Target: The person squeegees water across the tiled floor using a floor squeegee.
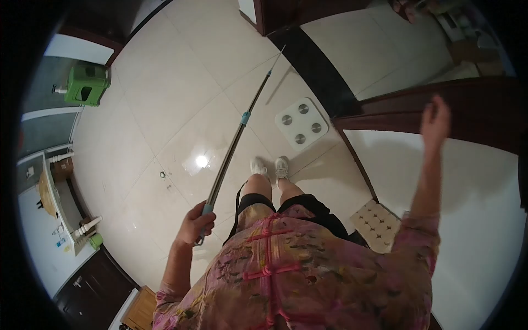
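My left hand is wrapped round the teal grip of a long metal telescopic pole. A loop shows at the pole's near end, below my fingers. The pole slants away over the floor, past a teal joint, and narrows to a thin tip by the dark doorway strip. Raised on the other side, my right hand has its fingers stretched out and holds nothing that I can see. It is in front of the dark red door frame; whether it touches the frame I cannot tell.
A white bathroom scale lies on the tiled floor beyond my feet. A tufted beige cushion is by the white wall at right. At left are a green plastic stool and a white-legged table. A black threshold strip crosses the doorway.
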Demonstrator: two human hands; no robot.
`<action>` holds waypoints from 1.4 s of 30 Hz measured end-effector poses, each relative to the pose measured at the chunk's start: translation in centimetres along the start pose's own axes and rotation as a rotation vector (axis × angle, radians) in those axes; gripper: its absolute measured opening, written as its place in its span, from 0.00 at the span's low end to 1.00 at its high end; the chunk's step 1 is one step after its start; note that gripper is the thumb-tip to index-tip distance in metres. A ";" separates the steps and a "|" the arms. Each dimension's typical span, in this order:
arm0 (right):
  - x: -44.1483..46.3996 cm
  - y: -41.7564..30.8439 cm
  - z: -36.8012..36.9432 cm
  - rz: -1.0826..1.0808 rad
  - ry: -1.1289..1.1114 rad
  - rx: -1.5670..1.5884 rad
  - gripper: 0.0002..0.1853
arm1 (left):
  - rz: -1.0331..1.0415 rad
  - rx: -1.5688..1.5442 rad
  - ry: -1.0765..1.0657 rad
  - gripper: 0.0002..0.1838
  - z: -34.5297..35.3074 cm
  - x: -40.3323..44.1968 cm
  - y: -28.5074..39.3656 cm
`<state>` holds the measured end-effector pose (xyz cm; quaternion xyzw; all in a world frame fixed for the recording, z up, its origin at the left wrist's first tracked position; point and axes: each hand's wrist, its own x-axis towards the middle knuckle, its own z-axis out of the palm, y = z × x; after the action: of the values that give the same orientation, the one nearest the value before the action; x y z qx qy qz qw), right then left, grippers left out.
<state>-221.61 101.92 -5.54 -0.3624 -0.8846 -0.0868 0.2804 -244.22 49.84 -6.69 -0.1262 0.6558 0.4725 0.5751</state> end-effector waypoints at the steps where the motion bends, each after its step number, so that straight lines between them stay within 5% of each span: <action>1: 2.8 0.8 -2.5 -0.106 0.037 -0.113 0.14 | -0.004 0.023 -0.022 0.15 -0.7 0.3 1.7; 5: 9.0 3.4 -9.1 -0.379 0.156 -0.538 0.12 | -0.021 0.092 -0.030 0.12 -1.2 2.1 7.3; 15: 10.4 5.1 -8.0 -0.329 -0.015 -0.775 0.12 | -0.028 0.072 -0.154 0.08 0.9 8.7 20.3; 42: 10.0 0.8 -10.8 -0.180 0.162 -1.161 0.08 | -0.037 0.173 -0.300 0.15 2.1 14.9 26.2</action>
<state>-222.15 104.61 8.93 -0.3721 -0.6955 -0.6074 0.0944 -266.05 70.72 -7.06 -0.0164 0.5983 0.4171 0.6840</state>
